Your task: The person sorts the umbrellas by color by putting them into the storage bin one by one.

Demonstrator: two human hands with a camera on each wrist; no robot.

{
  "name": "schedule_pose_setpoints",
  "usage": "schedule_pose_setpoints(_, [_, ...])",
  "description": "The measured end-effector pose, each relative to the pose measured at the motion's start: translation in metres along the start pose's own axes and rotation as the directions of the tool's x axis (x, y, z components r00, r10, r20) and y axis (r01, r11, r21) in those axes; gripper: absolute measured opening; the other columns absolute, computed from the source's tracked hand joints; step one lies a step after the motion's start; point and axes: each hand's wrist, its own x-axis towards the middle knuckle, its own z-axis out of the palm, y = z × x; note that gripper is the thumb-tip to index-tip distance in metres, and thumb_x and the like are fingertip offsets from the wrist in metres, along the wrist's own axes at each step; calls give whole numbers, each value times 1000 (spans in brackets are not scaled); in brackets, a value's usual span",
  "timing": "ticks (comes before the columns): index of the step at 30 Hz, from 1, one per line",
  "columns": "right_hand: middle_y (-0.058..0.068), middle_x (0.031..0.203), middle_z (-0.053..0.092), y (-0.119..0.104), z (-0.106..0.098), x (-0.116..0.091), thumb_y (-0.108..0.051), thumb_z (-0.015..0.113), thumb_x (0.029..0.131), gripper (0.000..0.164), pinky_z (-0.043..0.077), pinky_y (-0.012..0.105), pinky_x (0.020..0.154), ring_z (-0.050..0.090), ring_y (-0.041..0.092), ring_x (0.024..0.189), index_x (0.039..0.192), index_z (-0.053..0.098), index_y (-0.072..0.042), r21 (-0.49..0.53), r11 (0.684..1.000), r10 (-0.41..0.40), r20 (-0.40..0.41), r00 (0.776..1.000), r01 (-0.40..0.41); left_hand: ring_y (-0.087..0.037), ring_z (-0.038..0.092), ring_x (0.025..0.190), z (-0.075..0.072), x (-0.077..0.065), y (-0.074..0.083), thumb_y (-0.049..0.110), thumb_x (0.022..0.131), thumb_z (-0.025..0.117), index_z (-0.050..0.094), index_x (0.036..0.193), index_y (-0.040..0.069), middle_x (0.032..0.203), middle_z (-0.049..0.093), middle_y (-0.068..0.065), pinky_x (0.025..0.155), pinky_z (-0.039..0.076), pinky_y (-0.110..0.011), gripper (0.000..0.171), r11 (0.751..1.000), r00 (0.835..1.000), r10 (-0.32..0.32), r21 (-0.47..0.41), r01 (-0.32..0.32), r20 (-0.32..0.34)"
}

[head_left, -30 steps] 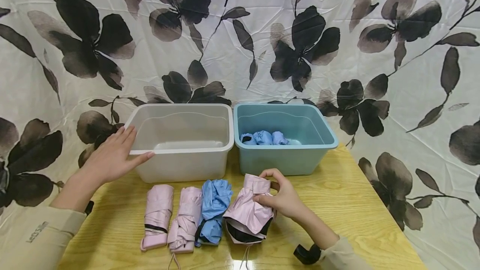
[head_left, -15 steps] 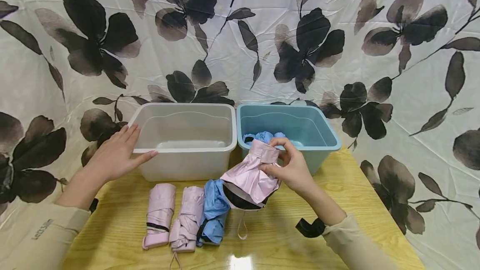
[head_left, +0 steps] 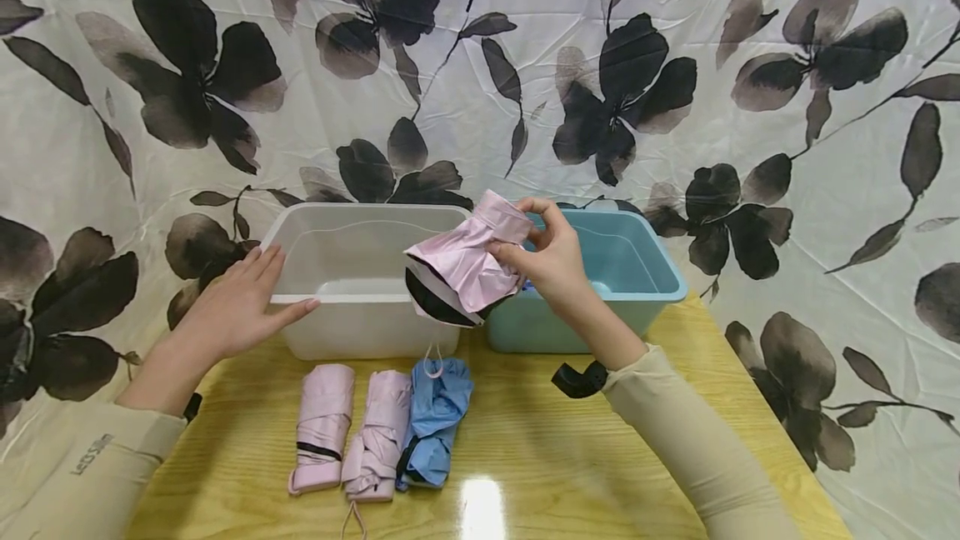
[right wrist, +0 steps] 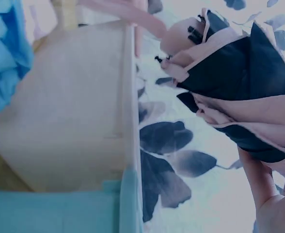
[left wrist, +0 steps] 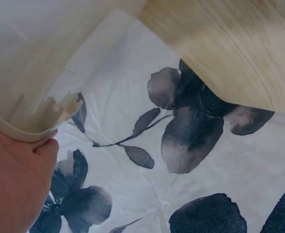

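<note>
Above the gap between the two bins, my right hand (head_left: 555,261) pinches a pink folding umbrella (head_left: 468,265) near its gathered closed end. Its loose canopy hangs down to the left, showing a black lining, and a wrist loop dangles below; the right wrist view shows the lining and handle end. My left hand (head_left: 228,311) rests with straight fingers on the left rim of the off-white bin (head_left: 375,332), thumb over the front rim. On the table lie two rolled pink umbrellas, one at left (head_left: 324,423) and one beside it (head_left: 378,432), plus a blue umbrella (head_left: 435,419).
A teal bin (head_left: 585,327) stands right of the off-white one; a bit of blue fabric (head_left: 528,285) shows inside, mostly hidden by my right hand. Behind the wooden table (head_left: 570,473) hangs a floral cloth (head_left: 465,107).
My right hand has lifted the loose pink umbrella off the table, up and slightly left to bin-rim height. My left hand stays on the off-white bin.
</note>
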Motion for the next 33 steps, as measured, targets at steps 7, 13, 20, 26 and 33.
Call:
schedule_pose_setpoints(7, [12, 112, 63, 14, 23, 38, -1, 81, 84, 45, 57, 26, 54, 65, 19, 88, 118, 55, -16, -21, 998, 62, -27, 998, -63, -58, 21, 150, -1, 0, 1, 65, 98, 57, 24, 157, -16, 163, 24, -38, 121, 21, -67, 106, 1000, 1000, -2, -1, 2, 2])
schedule_pose_setpoints(13, [9, 112, 59, 33, 47, 65, 1, 83, 83, 45, 57, 23, 65, 62, 15, 87, 117, 56, -12, -49, 997, 63, 7, 998, -63, -58, 21, 150, 0, -1, 1, 65, 98, 57, 24, 158, -15, 163, 24, -37, 121, 21, -67, 105, 1000, 1000, -6, -6, 6, 12])
schedule_pose_setpoints(20, [6, 117, 56, 51, 75, 87, 1, 85, 82, 47, 56, 22, 69, 62, 14, 88, 118, 57, -7, -110, 992, 66, 45, 997, -61, -59, 22, 149, 0, -1, 1, 64, 98, 57, 27, 156, -16, 162, 26, -37, 121, 22, -67, 103, 1000, 1000, 2, -3, -2, 0])
schedule_pose_setpoints(26, [6, 129, 52, 67, 98, 98, -4, 89, 78, 50, 53, 21, 72, 60, 15, 87, 118, 60, -7, -249, 964, 110, 40, 993, -97, -58, 22, 149, -2, 0, 1, 63, 98, 59, 26, 156, -16, 162, 26, -38, 120, 22, -67, 104, 1000, 1000, 7, -4, -7, -2])
schedule_pose_setpoints(33, [9, 124, 58, 92, 120, 104, -5, 92, 75, 50, 48, 21, 80, 55, 16, 95, 116, 64, -2, -411, 903, 172, 80, 982, -124, -59, 22, 149, -2, -1, 1, 63, 98, 58, 27, 156, -17, 162, 26, -38, 120, 22, -67, 104, 1000, 1000, 3, -4, -3, 5])
